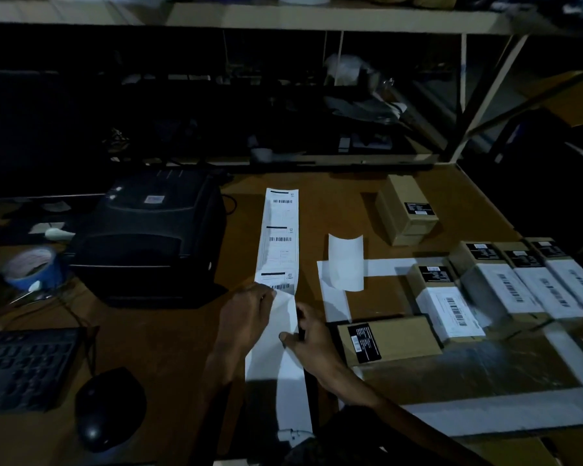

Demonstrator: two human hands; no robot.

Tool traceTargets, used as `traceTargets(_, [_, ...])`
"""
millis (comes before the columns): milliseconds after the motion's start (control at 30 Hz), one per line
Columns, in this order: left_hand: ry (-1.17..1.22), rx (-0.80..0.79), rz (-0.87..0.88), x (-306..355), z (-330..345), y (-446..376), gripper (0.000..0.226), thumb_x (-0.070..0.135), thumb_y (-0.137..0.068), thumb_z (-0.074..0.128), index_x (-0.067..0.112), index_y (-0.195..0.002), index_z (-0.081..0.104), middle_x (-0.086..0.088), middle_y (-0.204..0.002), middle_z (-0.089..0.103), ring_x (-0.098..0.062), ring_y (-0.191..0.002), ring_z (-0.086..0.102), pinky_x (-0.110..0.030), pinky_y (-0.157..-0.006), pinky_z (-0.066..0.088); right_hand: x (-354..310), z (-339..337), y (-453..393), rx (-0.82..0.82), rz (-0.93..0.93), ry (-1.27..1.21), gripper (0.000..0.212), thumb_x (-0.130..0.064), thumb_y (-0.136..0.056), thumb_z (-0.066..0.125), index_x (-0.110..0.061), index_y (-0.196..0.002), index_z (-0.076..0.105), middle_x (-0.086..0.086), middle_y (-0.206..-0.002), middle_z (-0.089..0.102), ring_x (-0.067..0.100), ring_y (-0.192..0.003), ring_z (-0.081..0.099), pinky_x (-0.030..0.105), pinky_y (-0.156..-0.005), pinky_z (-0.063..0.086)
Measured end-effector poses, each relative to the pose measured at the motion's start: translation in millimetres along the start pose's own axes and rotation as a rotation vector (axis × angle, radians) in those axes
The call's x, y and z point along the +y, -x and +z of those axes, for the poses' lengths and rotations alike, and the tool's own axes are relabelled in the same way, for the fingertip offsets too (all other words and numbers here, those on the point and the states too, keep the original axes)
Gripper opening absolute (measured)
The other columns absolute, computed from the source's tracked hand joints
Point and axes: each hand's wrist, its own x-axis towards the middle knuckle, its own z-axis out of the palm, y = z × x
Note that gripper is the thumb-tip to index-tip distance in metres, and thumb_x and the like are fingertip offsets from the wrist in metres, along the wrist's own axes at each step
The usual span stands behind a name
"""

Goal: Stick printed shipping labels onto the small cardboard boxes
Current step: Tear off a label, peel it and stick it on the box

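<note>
Nearest the camera, a black mouse [110, 406] and a dark keyboard [24, 368] lie at the left of the brown table [169, 341]. At the middle, both hands work on a long label strip [278, 237] that runs away from the person along the table. The left hand [248, 316] lies on the strip's near printed label, fingers curled at its lower edge, pinching the paper. The right hand [308, 334] holds the blank backing paper [283, 364], thumb and fingers closed on its right edge. Just right of that hand lies an unlabelled box [389, 341] with a black sticker. Beyond it, a row of labelled boxes [505, 284] carries white barcode labels. Loose backing sheets [344, 267] lie between strip and boxes. Farther off, a black label printer [152, 237] stands left of the strip, blue tape [34, 267] beside it, and a lone box [406, 210] stands at the back right.
</note>
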Motion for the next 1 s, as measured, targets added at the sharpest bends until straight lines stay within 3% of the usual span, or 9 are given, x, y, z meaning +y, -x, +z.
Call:
traceTargets(133, [-0.015, 0.054, -0.077, -4, -15, -20, 0.024, 0.027, -0.103, 0.05, 0.016, -0.097, 0.07, -0.007, -0.097, 0.07, -0.026, -0.085, 0.066, -0.032, -0.072, 0.05, -3, -2, 2, 0.067, -0.107, 0.12, 0.081, -0.004, -0.088, 0.069, -0.044, -0.146, 0.028, -0.01, -0.135, 0.058, 0.009, -0.122, 0.058, 0.029, -0.102, 0.051])
traceTargets(233, [-0.019, 0.07, -0.162, 0, -29, -40, 0.03, 0.029, -0.104, 0.046, 0.013, -0.091, 0.067, -0.009, -0.094, 0.066, -0.031, -0.088, 0.064, -0.032, -0.069, 0.042, -9, -5, 6, 0.07, -0.144, 0.197, 0.093, 0.0, -0.089, 0.067, -0.047, -0.153, 0.019, -0.024, -0.144, 0.036, -0.004, -0.13, 0.037, 0.009, -0.102, 0.036])
traceTargets(400, [-0.144, 0.123, -0.224, 18, -51, -70, 0.034, 0.032, -0.106, 0.042, 0.009, -0.105, 0.066, -0.013, -0.109, 0.065, -0.036, -0.097, 0.064, -0.041, -0.081, 0.05, -13, -4, 12, 0.017, -0.123, 0.368, 0.092, -0.004, -0.095, 0.062, -0.063, -0.148, 0.015, -0.013, -0.151, 0.04, 0.008, -0.128, 0.046, 0.025, -0.104, 0.046])
traceTargets(567, [-0.241, 0.197, -0.2, 30, -65, -90, 0.034, 0.031, -0.106, 0.041, 0.006, -0.108, 0.064, -0.013, -0.11, 0.063, -0.037, -0.095, 0.066, -0.039, -0.071, 0.047, -17, -5, 8, -0.014, -0.074, 0.441, 0.084, -0.01, -0.094, 0.064, -0.051, -0.154, 0.02, -0.003, -0.145, 0.05, 0.018, -0.126, 0.055, 0.03, -0.101, 0.052])
traceTargets(700, [-0.236, 0.317, -0.218, 41, -76, -99, 0.031, 0.025, -0.106, 0.041, 0.003, -0.108, 0.062, -0.016, -0.111, 0.061, -0.041, -0.092, 0.065, -0.042, -0.07, 0.048, -22, -4, 4, -0.009, -0.059, 0.539, 0.078, -0.018, -0.095, 0.063, -0.04, -0.157, 0.021, -0.001, -0.148, 0.046, 0.022, -0.138, 0.045, 0.033, -0.111, 0.041])
traceTargets(1000, [-0.087, 0.63, -0.302, 39, -108, -108, 0.033, 0.023, -0.108, 0.039, -0.003, -0.105, 0.059, -0.022, -0.109, 0.059, -0.044, -0.088, 0.062, -0.046, -0.068, 0.045, -31, -8, -7, -0.065, 0.071, 0.581, 0.055, -0.019, -0.093, 0.069, -0.017, -0.142, 0.044, 0.006, -0.135, 0.056, 0.022, -0.126, 0.054, 0.023, -0.093, 0.046])
